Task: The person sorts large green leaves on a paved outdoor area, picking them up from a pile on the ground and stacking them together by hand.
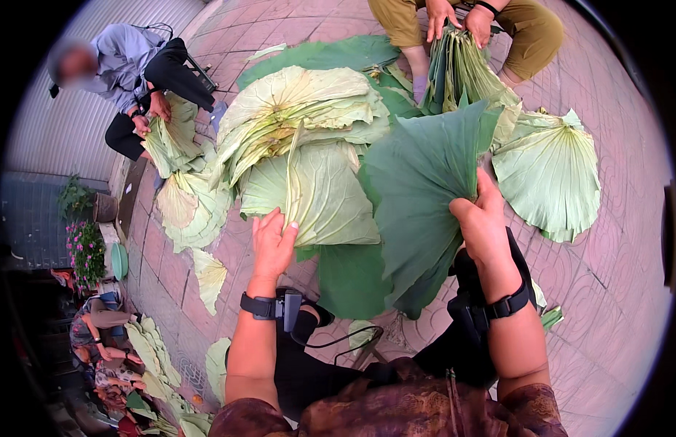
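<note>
My right hand (485,227) is closed on the folded edge of a large dark green lotus leaf (421,189), thumb on top, its veins fanning out from the grip. The leaf hangs over my knees, with more dark green leaf (349,280) below it. To the left, my left hand (273,244) pinches the near edge of a pale, folded lotus leaf (330,193), thumb and fingers against it; what lies under the fingers is hidden. Just beyond, a thick pile of pale, yellow-veined lotus leaves (301,98) rests on the ground.
Across from me, a person's hands (458,18) hold a bundle of folded leaves (465,69). At far left, another seated person (127,69) handles leaves. A fanned leaf (552,171) lies on the brick paving (614,291) at right. More people and leaves (152,349) are at lower left.
</note>
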Tool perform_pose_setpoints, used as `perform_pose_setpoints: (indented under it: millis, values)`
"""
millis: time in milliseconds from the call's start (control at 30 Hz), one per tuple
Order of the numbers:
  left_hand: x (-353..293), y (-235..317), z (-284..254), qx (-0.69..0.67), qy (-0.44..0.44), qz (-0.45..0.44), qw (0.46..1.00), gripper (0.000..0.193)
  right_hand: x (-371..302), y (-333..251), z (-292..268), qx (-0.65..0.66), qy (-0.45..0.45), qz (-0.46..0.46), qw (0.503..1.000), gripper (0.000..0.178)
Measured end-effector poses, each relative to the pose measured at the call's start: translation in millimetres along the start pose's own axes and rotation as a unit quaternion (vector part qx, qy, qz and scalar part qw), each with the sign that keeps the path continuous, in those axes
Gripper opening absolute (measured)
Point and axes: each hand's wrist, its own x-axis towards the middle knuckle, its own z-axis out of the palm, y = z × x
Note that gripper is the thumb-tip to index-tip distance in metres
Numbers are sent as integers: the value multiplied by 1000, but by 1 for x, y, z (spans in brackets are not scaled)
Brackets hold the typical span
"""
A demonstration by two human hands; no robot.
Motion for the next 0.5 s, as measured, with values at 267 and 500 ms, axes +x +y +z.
perform_pose_setpoints:
  millis: [267,500]
  values:
    - [-6,47,-67,-99,-44,-94,990,18,5,32,14,-112,-42,-57,991,47]
    - [-16,103,-26,-452,-202,-224,840,39,-11,49,33,-285,-167,-39,943,44]
